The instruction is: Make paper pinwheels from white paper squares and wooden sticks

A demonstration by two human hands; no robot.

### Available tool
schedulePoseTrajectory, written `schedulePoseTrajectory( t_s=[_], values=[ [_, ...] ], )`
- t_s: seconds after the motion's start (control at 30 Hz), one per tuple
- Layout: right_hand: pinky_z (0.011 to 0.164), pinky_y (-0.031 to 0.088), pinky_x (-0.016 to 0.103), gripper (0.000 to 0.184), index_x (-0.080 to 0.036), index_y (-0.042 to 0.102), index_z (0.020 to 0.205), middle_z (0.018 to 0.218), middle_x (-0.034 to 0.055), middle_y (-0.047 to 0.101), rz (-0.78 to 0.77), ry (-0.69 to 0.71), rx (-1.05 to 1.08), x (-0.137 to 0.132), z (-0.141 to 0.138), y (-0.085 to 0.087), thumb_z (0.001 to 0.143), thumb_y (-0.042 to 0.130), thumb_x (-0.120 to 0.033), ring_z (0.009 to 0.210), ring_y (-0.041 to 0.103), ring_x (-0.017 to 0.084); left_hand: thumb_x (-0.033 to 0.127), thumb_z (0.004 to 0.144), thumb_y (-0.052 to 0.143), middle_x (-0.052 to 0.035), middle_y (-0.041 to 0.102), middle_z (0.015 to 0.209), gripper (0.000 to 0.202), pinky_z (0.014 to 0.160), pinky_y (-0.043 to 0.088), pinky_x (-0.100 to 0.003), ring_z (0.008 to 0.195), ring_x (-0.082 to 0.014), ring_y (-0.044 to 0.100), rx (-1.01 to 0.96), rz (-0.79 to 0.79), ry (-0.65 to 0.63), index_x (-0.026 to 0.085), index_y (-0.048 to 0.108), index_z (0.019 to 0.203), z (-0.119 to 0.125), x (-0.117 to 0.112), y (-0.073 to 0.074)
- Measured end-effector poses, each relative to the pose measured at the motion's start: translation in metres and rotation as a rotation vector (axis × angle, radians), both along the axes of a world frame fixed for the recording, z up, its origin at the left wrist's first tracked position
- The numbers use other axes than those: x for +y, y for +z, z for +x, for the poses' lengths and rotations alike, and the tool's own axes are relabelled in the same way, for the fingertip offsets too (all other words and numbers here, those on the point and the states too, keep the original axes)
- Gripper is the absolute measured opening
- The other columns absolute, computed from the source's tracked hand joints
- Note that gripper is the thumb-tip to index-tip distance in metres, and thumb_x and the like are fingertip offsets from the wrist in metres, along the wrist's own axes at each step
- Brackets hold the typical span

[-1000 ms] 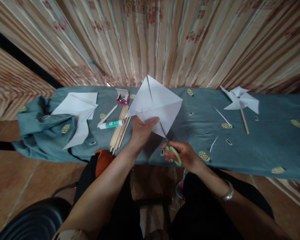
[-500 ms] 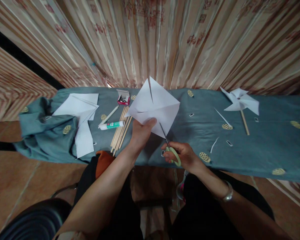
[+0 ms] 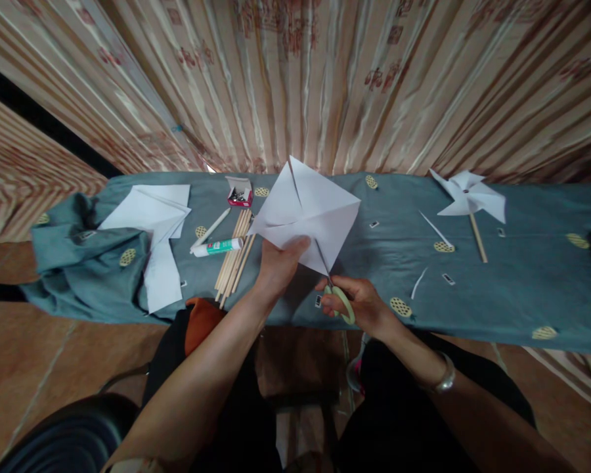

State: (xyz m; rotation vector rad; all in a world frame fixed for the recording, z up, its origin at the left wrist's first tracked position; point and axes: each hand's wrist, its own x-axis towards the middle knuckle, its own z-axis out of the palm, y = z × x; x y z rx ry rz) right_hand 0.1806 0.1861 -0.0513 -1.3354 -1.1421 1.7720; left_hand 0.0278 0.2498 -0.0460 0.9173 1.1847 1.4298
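Note:
A square white sheet of paper (image 3: 325, 203) is held up over the table, one corner toward me. Slits run inward from its far and left corners. My left hand (image 3: 280, 263) pinches its near left edge, thumb on top, other fingers hidden beneath. In my right hand (image 3: 362, 302) are scissors (image 3: 342, 303) with pale green handles, fingers closed around the loops. Their blades lie at the near corner of the sheet, pointing toward its middle. To the right lies a finished paper pinwheel (image 3: 465, 190) on a wooden stick (image 3: 477, 238).
Wooden sticks (image 3: 234, 259), a glue stick (image 3: 218, 247), a white pencil-like rod (image 3: 210, 231) and a small red box of metal pieces (image 3: 239, 192) lie left of my hands. White paper sheets (image 3: 165, 276) are farther left. Thin paper strips (image 3: 436, 228) lie on the green tablecloth (image 3: 517, 289).
The sheet has turned and tilted slightly, its right corner shifting a little rightward. The scissors stay at the near corner, their handles barely moved. The whole view has shifted slightly.

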Motion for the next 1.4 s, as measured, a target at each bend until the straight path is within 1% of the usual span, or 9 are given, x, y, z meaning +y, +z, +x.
schedulePoseTrajectory(
  t_s=[0.17,0.33,0.5,0.63,0.8,0.97,1.07,1.27,1.4],
  values=[
    [0.046,0.04,0.021,0.05,-0.017,0.068,0.081,0.055,-0.0032,0.061,-0.012,-0.013,0.008,0.0007,-0.0008,0.0028,0.055,0.085,-0.056,0.048,0.052,0.009,0.024,0.061,0.077,-0.0058,0.073,0.088,0.033,0.077,0.054,-0.033,0.081,-0.021,0.068,0.001,-0.026,0.014,0.018,0.067,0.092,0.0007,0.0005,0.002],
    [0.046,0.041,0.021,0.05,-0.018,0.067,0.078,0.057,-0.0038,0.061,-0.046,-0.032,0.013,0.0015,-0.0014,0.0041,0.051,0.087,-0.055,0.048,0.054,0.009,0.024,0.062,0.077,-0.0059,0.074,0.089,0.036,0.079,0.053,-0.034,0.082,-0.0217,0.069,-0.002,-0.006,-0.005,0.019,0.066,0.096,0.0006,-0.0005,0.0044],
    [0.047,0.041,0.022,0.05,-0.017,0.068,0.081,0.057,-0.0029,0.062,-0.046,-0.019,0.017,0.0008,-0.0003,0.0003,0.054,0.086,-0.055,0.048,0.054,0.009,0.024,0.063,0.077,-0.005,0.074,0.087,0.031,0.078,0.054,-0.033,0.08,-0.0207,0.069,0.005,-0.003,0.003,0.017,0.068,0.092,0.0002,0.0002,0.0017],
    [0.048,0.042,0.022,0.049,-0.017,0.068,0.082,0.058,-0.0029,0.062,-0.032,-0.027,0.012,0.0007,0.0005,0.0,0.055,0.086,-0.054,0.049,0.055,0.01,0.025,0.062,0.078,-0.0027,0.074,0.085,0.031,0.078,0.056,-0.036,0.08,-0.0222,0.069,0.015,-0.014,-0.009,0.02,0.068,0.091,0.001,-0.0004,0.0011],
    [0.048,0.042,0.022,0.047,-0.017,0.068,0.081,0.056,-0.0025,0.063,-0.015,-0.027,0.02,0.0013,0.0009,0.0014,0.056,0.086,-0.053,0.049,0.055,0.01,0.024,0.062,0.077,-0.0065,0.075,0.088,0.034,0.079,0.055,-0.036,0.081,-0.0235,0.069,0.026,-0.025,-0.009,0.018,0.068,0.094,0.0023,-0.0026,0.0032],
    [0.047,0.041,0.022,0.046,-0.018,0.068,0.08,0.055,-0.003,0.062,-0.022,-0.035,0.016,0.001,0.001,-0.0007,0.056,0.085,-0.053,0.048,0.054,0.01,0.025,0.062,0.077,-0.0057,0.074,0.084,0.027,0.08,0.054,-0.037,0.083,-0.0238,0.069,0.015,-0.024,-0.023,0.018,0.067,0.086,0.0022,-0.0029,0.0035],
    [0.048,0.043,0.022,0.045,-0.017,0.069,0.081,0.056,-0.0028,0.063,-0.015,-0.033,0.017,0.0009,0.0017,-0.0019,0.056,0.086,-0.05,0.049,0.055,0.01,0.026,0.061,0.078,-0.0063,0.074,0.083,0.027,0.079,0.054,-0.037,0.084,-0.0248,0.069,0.014,-0.031,-0.021,0.018,0.067,0.084,0.0019,-0.0033,0.0041],
    [0.048,0.043,0.022,0.046,-0.016,0.07,0.084,0.057,-0.0016,0.065,-0.011,-0.031,-0.002,0.0014,0.0028,0.0003,0.056,0.086,-0.05,0.05,0.056,0.01,0.025,0.059,0.079,-0.0063,0.075,0.086,0.04,0.077,0.055,-0.036,0.08,-0.0231,0.069,0.009,-0.05,-0.019,0.017,0.067,0.096,0.002,-0.0047,0.0071],
    [0.048,0.043,0.022,0.048,-0.016,0.071,0.087,0.057,-0.0015,0.064,0.004,-0.034,-0.015,0.0014,0.0026,-0.0004,0.057,0.085,-0.051,0.05,0.056,0.011,0.022,0.059,0.08,-0.0059,0.075,0.088,0.043,0.077,0.055,-0.036,0.081,-0.0233,0.069,-0.001,-0.043,-0.013,0.018,0.067,0.1,0.0018,-0.0052,0.007]
  ],
)
